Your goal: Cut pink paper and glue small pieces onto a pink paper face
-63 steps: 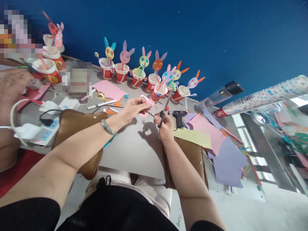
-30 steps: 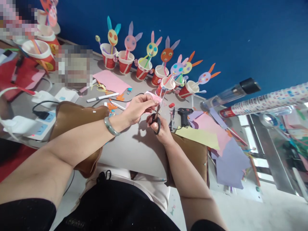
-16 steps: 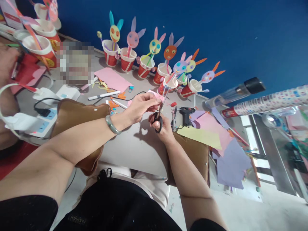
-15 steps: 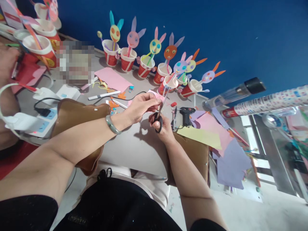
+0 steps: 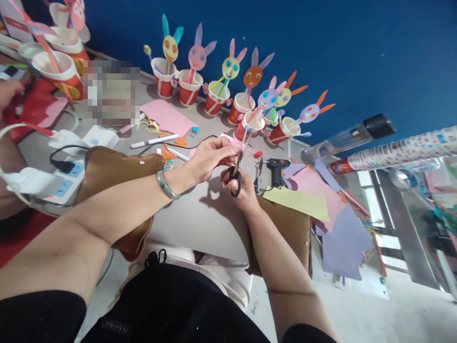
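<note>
Between the fingertips of my left hand (image 5: 214,155) is a small piece of pink paper (image 5: 233,141), pinched over the middle of the table (image 5: 193,214). My right hand (image 5: 243,188) grips black-handled scissors (image 5: 236,180), fingers through the loops. The blades point up and away, right beside the pink paper; whether they bite into it I cannot tell. Both hands almost touch. Behind them stands a row of red paper cups with paper rabbit faces, the nearest being a cup (image 5: 249,125) just past the blades.
A black glue gun (image 5: 277,172) and sheets of yellow paper (image 5: 300,202) and purple paper (image 5: 344,243) lie to the right. A tall stack of cups (image 5: 396,155) leans there too. At left are a power strip (image 5: 67,183), a marker (image 5: 154,141) and another person's arm (image 5: 10,162).
My hands, the scissors and the pink paper have hardly moved. At the far left, the other person's hand and arm have shifted.
</note>
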The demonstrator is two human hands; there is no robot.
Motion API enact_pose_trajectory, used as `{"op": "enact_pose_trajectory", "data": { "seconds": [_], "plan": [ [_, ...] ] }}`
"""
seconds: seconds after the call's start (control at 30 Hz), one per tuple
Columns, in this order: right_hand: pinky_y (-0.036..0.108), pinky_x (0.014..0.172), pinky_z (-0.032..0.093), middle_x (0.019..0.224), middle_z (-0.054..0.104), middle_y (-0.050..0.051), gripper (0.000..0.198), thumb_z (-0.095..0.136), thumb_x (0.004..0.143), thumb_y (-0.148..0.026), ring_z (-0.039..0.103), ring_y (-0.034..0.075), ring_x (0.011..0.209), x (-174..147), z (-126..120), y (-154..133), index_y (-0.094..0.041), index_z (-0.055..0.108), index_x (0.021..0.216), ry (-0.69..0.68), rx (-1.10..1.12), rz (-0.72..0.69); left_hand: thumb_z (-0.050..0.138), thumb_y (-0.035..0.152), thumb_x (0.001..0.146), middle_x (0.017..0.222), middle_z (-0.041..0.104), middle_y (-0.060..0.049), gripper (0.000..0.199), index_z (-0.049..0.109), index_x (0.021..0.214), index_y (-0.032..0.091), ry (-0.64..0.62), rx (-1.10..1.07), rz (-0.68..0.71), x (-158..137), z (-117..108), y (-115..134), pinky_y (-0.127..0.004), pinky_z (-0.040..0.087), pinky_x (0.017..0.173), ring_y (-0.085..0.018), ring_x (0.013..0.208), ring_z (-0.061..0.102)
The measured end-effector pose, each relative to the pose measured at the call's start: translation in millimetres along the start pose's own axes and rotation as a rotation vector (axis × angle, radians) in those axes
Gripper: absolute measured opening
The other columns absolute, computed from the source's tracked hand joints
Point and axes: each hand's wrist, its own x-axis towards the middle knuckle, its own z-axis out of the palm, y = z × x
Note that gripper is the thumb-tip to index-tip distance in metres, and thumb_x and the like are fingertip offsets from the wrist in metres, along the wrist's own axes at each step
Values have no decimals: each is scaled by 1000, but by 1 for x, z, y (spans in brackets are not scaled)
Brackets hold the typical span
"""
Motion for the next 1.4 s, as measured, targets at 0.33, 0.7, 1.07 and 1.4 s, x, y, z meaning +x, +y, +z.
{"op": "enact_pose_trajectory", "data": {
  "seconds": [0.33, 0.7, 1.07, 1.4],
  "plan": [
    [33, 62, 42, 68, 55, 0, 66, 69, 73, -88, 49, 16, 67, 0, 1, 2, -24, 56, 72, 9, -4, 6, 81, 17, 82, 61, 62, 5, 32, 55, 63, 17, -13, -13, 2, -2, 0, 2, -17, 50, 60, -4, 56, 57],
    [31, 60, 40, 66, 54, -1, 66, 71, 73, -87, 47, 14, 64, 1, 1, 2, -23, 56, 71, 11, 24, -6, 86, 25, 78, 62, 61, 5, 36, 53, 63, 17, -6, 22, 10, -1, -1, 1, -19, 49, 62, -4, 59, 58],
    [32, 62, 40, 70, 56, -1, 68, 68, 75, -89, 49, 14, 64, 3, 2, -1, -22, 56, 75, -10, -1, 48, 78, 18, 75, 60, 61, 5, 28, 53, 62, 18, 18, 29, 13, 0, -2, 5, -20, 51, 62, -5, 57, 58],
    [35, 68, 43, 76, 60, 2, 68, 62, 78, -90, 53, 16, 67, 3, -3, 1, -22, 57, 73, -60, 26, 32, 77, 14, 77, 60, 65, 4, 25, 55, 63, 17, 75, 16, -33, 5, -1, 0, -17, 50, 59, -5, 55, 61]
  ]
}}
